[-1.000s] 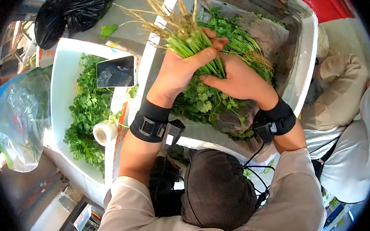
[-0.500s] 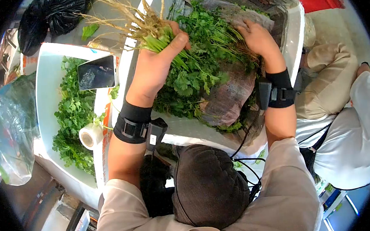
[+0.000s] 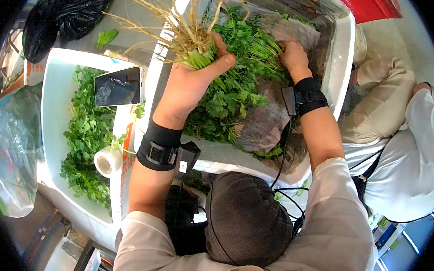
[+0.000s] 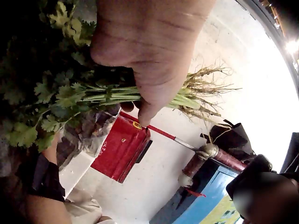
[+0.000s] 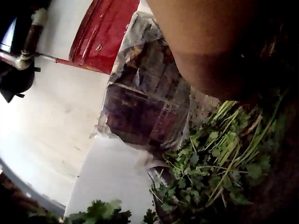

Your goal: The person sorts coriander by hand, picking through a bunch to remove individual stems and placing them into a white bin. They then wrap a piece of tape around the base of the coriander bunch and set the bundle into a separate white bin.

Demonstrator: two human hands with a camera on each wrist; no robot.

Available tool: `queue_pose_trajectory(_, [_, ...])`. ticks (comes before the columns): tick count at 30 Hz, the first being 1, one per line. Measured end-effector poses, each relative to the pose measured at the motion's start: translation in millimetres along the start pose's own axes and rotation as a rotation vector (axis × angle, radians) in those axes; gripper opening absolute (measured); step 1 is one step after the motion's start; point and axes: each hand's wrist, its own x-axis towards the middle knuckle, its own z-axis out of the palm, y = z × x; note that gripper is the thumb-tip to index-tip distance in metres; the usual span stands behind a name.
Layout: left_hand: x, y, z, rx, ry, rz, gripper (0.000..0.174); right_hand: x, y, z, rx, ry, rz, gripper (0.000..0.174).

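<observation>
The left hand grips a bunch of leafy green herbs near its pale roots; the leaves hang down over the white foam box. In the left wrist view the thumb and fingers wrap the green stems, with roots sticking out beyond the hand. The right hand reaches into the box at the stem ends of more herbs, its fingertips partly hidden among them. In the right wrist view, stems lie beneath the right hand, whose fingers are lost in shadow.
At the left stands another white box of herbs, with a phone and a plastic roll on its edge. Black bags lie at the back left. Another person's clothed leg is at the right.
The right hand has left the held bunch and moved right to the herbs in the box, its fingers now down among the stems. The left hand has shifted left, still gripping the bunch.
</observation>
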Motion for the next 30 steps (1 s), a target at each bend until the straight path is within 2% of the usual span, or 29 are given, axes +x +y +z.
queue_pose_trajectory(3, [0.1, 1.7, -0.5, 0.002, -0.012, 0.002, 0.016, 0.7, -4.5, -3.1, -0.030, -0.041, 0.070, 0.029])
queue_pose_trajectory(7, [0.1, 0.7, -1.8, 0.056, 0.005, 0.041, 0.017, -18.7, -34.6, -51.5, 0.009, -0.022, 0.102, 0.028])
queue_pose_trajectory(9, [1.2, -1.3, -1.6, 0.008, -0.016, 0.038, 0.021, -30.7, -48.3, -81.5, 0.099, 0.147, 0.154, 0.031])
queue_pose_trajectory(10, [1.3, -1.5, -2.0, 0.011, -0.009, 0.040, 0.021, -35.3, -49.7, -90.3, 0.101, 0.146, 0.146, 0.031])
queue_pose_trajectory(12, [2.3, -3.0, -2.4, -0.077, -0.076, 0.031, 0.023, -39.8, -46.1, -103.0, 0.261, 0.488, -0.042, 0.033])
queue_pose_trajectory(13, [4.4, -3.8, -5.7, -0.050, -0.122, 0.055, 0.030, -39.3, -43.7, -103.1, 0.264, 0.486, -0.049, 0.033])
queue_pose_trajectory(14, [3.8, -4.3, -6.2, -0.047, -0.118, 0.058, 0.030, -38.0, -39.9, -102.6, 0.492, 0.569, -0.123, 0.033])
queue_pose_trajectory(15, [3.0, -1.4, -3.9, -0.129, -0.137, 0.040, 0.037, -40.8, -42.6, -106.3, 0.722, 0.648, -0.197, 0.034])
queue_pose_trajectory(16, [1.9, 0.2, -1.8, -0.211, -0.157, 0.020, 0.045, -44.9, -44.7, -109.4, 0.724, 0.647, -0.200, 0.034])
queue_pose_trajectory(17, [2.3, -0.1, -1.8, -0.208, -0.156, 0.021, 0.045, -49.5, -46.7, -113.0, 0.879, 0.645, -0.234, 0.032])
queue_pose_trajectory(19, [3.9, -0.6, -2.1, -0.300, -0.218, 0.001, 0.062, -59.5, -54.5, -121.3, 1.142, 0.589, -0.270, 0.028])
queue_pose_trajectory(23, [2.9, 1.1, -1.5, -0.312, -0.212, -0.013, 0.063, -64.4, -59.1, -124.2, 1.248, 0.512, -0.278, 0.027])
queue_pose_trajectory(25, [3.0, 1.6, -0.7, -0.264, -0.158, -0.032, 0.061, -63.5, -59.4, -122.6, 1.392, 0.404, -0.304, 0.025])
queue_pose_trajectory(28, [2.3, 5.2, 2.9, -0.221, -0.122, -0.018, 0.056, -64.5, -61.3, -121.2, 1.441, 0.355, -0.350, 0.025])
queue_pose_trajectory(30, [1.8, 4.1, 1.1, -0.247, -0.126, -0.041, 0.052, -68.6, -66.8, -121.3, 1.396, 0.388, -0.360, 0.026])
